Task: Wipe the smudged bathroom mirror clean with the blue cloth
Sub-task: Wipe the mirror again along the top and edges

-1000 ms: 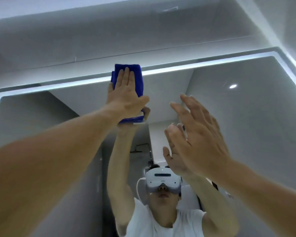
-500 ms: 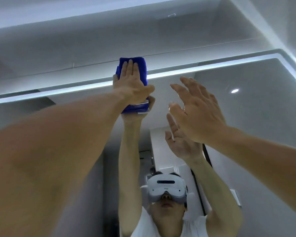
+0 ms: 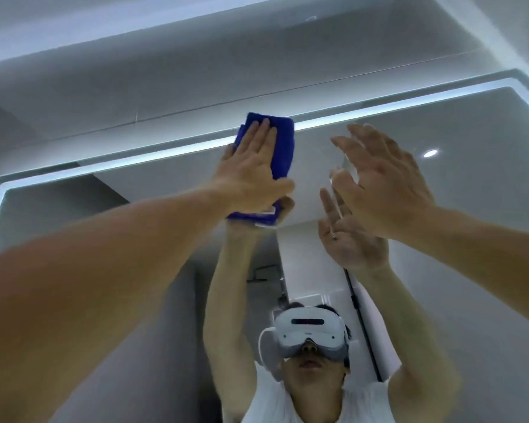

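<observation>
Mirror (image 3: 440,209) — lit rim (image 3: 165,154), grey wall (image 3: 196,71) above; left hand (image 3: 251,175), fingers flat, presses blue cloth (image 3: 283,148) beneath them onto glass; right hand (image 3: 382,184) alongside — fingers splayed, holding nothing.

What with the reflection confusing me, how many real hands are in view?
2. The left hand presses the cloth flat near the top edge of the mirror; the right hand is open, raised to its right. The other two hands are reflections.

folded blue cloth (image 3: 283,149), flat against mirror (image 3: 471,209) top
</observation>
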A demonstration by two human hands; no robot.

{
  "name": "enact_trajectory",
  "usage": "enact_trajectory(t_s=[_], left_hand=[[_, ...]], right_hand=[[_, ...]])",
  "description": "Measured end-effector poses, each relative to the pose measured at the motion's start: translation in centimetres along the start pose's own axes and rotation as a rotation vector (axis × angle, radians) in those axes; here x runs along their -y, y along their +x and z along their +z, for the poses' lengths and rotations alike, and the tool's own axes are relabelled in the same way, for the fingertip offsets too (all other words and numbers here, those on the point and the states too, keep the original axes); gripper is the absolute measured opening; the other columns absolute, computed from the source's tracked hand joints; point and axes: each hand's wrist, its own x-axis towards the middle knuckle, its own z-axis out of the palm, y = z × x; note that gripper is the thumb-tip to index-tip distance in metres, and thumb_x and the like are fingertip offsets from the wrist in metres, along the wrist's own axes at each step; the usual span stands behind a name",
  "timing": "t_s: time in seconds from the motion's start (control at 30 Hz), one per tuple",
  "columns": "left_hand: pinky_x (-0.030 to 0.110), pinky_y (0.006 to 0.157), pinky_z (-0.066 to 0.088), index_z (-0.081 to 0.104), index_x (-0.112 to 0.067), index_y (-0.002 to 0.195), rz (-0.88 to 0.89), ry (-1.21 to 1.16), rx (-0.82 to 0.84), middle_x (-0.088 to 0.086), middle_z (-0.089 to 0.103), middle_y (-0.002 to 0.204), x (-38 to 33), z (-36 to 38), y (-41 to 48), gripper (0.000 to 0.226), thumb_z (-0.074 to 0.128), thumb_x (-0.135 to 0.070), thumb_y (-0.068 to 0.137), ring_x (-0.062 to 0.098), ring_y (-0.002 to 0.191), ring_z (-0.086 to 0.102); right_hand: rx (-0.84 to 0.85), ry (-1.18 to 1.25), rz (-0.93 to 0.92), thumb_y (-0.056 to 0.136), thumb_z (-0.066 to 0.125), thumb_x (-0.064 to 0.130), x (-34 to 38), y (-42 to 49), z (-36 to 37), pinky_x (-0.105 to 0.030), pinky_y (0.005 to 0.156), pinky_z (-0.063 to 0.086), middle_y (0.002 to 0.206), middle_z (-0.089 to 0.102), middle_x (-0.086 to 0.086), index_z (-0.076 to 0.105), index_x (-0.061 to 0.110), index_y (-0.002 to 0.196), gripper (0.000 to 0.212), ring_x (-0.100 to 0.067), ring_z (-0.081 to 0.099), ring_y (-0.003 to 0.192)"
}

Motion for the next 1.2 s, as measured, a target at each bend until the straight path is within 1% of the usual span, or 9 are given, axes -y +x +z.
enact_trajectory(t_s=[0.2, 0.3, 0.37, 0.5, 0.67, 0.83, 0.93, 1.1, 1.2], left_hand=[[0.045, 0.122, 0.001, -0.015, -0.016, 0.153, -0.227, -0.101, -0.066, -0.001, -0.016, 0.163, -1.6, 0.1, 0.0, 0.097, 0.04, -0.056, 0.085, 0.015, 0.149, -0.015], [0.049, 0.122, 0.001, -0.021, -0.02, 0.15, 0.006, -0.067, -0.11, -0.001, -0.021, 0.161, -5.2, 2.8, -8.7, 0.096, 0.033, -0.058, 0.081, 0.014, 0.148, -0.022], [0.052, 0.12, 0.012, -0.007, -0.02, 0.155, 0.221, -0.015, -0.11, 0.001, -0.008, 0.164, -6.5, 4.0, -13.5, 0.097, 0.036, -0.057, 0.076, 0.015, 0.15, -0.013], [0.046, 0.122, 0.008, -0.006, -0.02, 0.155, 0.414, 0.047, -0.014, -0.001, -0.009, 0.163, -2.9, 2.7, -9.5, 0.102, 0.04, -0.061, 0.074, 0.012, 0.15, -0.011], [0.044, 0.122, 0.008, -0.008, -0.012, 0.155, -0.199, 0.005, -0.003, 0.002, -0.012, 0.164, 4.9, -1.0, -0.4, 0.103, 0.039, -0.059, 0.076, 0.016, 0.15, -0.011], [0.046, 0.12, 0.002, -0.012, -0.012, 0.154, -0.424, -0.071, -0.067, 0.001, -0.014, 0.164, 5.5, 0.1, -2.4, 0.104, 0.032, -0.06, 0.073, 0.016, 0.15, -0.013], [0.045, 0.121, -0.004, -0.021, -0.017, 0.152, -0.27, -0.068, -0.05, -0.003, -0.022, 0.162, 2.4, 1.2, -5.4, 0.1, 0.034, -0.059, 0.079, 0.015, 0.148, -0.02], [0.038, 0.119, -0.008, -0.017, -0.024, 0.152, 0.28, 0.038, -0.007, -0.011, -0.025, 0.158, 2.5, 1.9, -7.5, 0.099, 0.026, -0.067, 0.075, 0.003, 0.142, -0.029], [0.04, 0.122, 0.004, -0.01, -0.02, 0.155, 0.088, -0.012, -0.041, -0.007, -0.015, 0.163, 6.4, 0.2, -4.9, 0.102, 0.031, -0.065, 0.072, 0.007, 0.148, -0.015]], right_hand=[[-0.04, 0.041, -0.029, 0.089, 0.024, 0.049, 1.5, 1.7, 0.6, -0.043, 0.117, 0.011, 0.162, 0.017, 0.005, 0.027, 0.031, 0.151, 0.064, -0.018, 0.012, 0.149], [-0.043, 0.104, -0.012, 0.09, 0.025, 0.048, 2.2, 2.0, 0.8, -0.044, 0.117, 0.012, 0.162, 0.017, 0.004, 0.027, 0.03, 0.151, 0.064, -0.018, 0.011, 0.149], [-0.027, 0.12, -0.012, 0.089, 0.025, 0.048, 2.6, 1.6, 0.9, -0.043, 0.117, 0.012, 0.162, 0.015, 0.005, 0.027, 0.03, 0.151, 0.064, -0.017, 0.01, 0.149], [-0.02, 0.063, -0.065, 0.09, 0.024, 0.048, 2.8, 0.8, 0.9, -0.041, 0.117, 0.01, 0.162, 0.015, 0.005, 0.027, 0.031, 0.151, 0.063, -0.017, 0.01, 0.149], [-0.022, 0.103, 0.018, 0.085, 0.023, 0.049, 3.8, 1.8, 0.1, -0.04, 0.118, 0.012, 0.162, 0.015, 0.006, 0.028, 0.03, 0.151, 0.069, -0.015, 0.011, 0.148], [0.017, 0.116, -0.067, 0.087, 0.025, 0.049, 5.8, 1.8, 0.8, -0.041, 0.117, 0.011, 0.162, 0.014, 0.005, 0.026, 0.029, 0.152, 0.068, -0.015, 0.009, 0.148], [0.01, 0.15, -0.054, 0.095, 0.031, 0.044, 6.9, 2.4, 1.8, -0.043, 0.117, 0.012, 0.162, 0.014, 0.005, 0.024, 0.028, 0.152, 0.059, -0.016, 0.008, 0.149], [-0.048, 0.145, -0.041, 0.091, 0.025, 0.045, 7.5, 3.2, 1.7, -0.042, 0.116, 0.014, 0.161, 0.018, 0.003, 0.028, 0.027, 0.151, 0.063, -0.016, 0.012, 0.148], [-0.053, 0.144, -0.02, 0.087, 0.023, 0.047, 8.3, 3.4, 1.6, -0.041, 0.117, 0.013, 0.161, 0.018, 0.004, 0.029, 0.028, 0.15, 0.067, -0.015, 0.012, 0.148]])
